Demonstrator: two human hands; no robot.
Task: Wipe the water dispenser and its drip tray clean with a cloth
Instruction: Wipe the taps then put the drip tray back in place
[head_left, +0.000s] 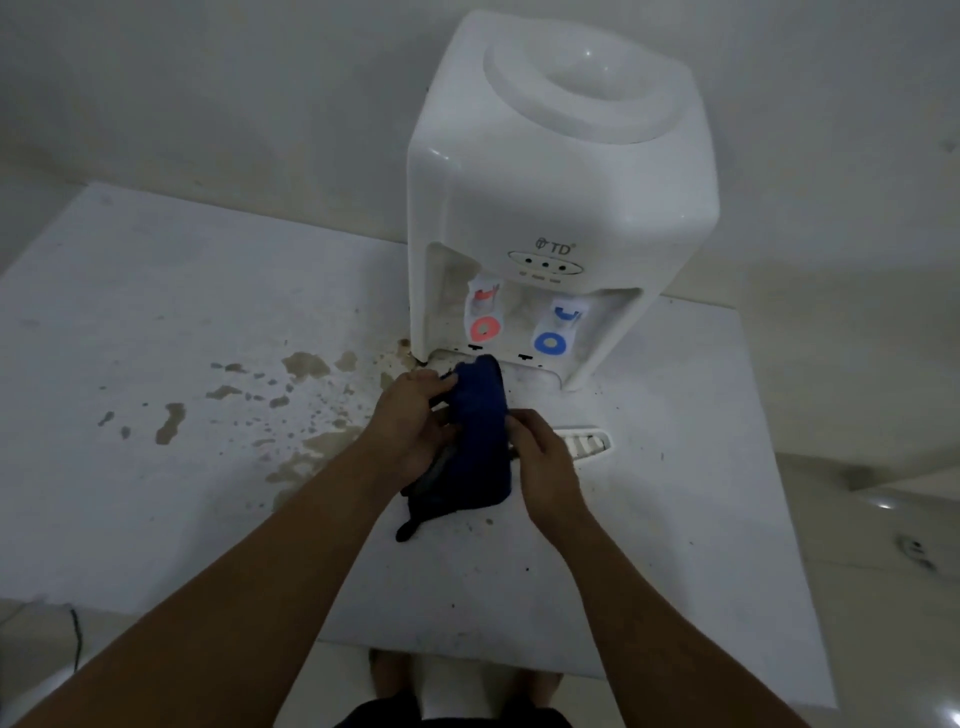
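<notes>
- The left hand (410, 421), at the centre of the frame, has its fingers curled round the left edge of a dark blue cloth (475, 447), the thumb pinching the upper part of it.
- The right hand (545, 462), just right of centre, grips the cloth's right edge with bent fingers; the cloth hangs bunched between both hands, its lower end trailing toward the table (156, 467).
- The white water dispenser (561, 187) stands in the upper middle of the frame, at the far edge of the table, just beyond the cloth.
- Its front reads "TD" above a small panel with three dark dots; the tiny lettering under them is too small to read.
- Below sit a red tap (484, 317) on the left and a blue tap (558, 332) on the right.
- A white slotted drip tray (587, 441) lies on the table just right of the right hand, partly hidden by it.
- Brownish stains (306, 364) spread over the table at centre left.
</notes>
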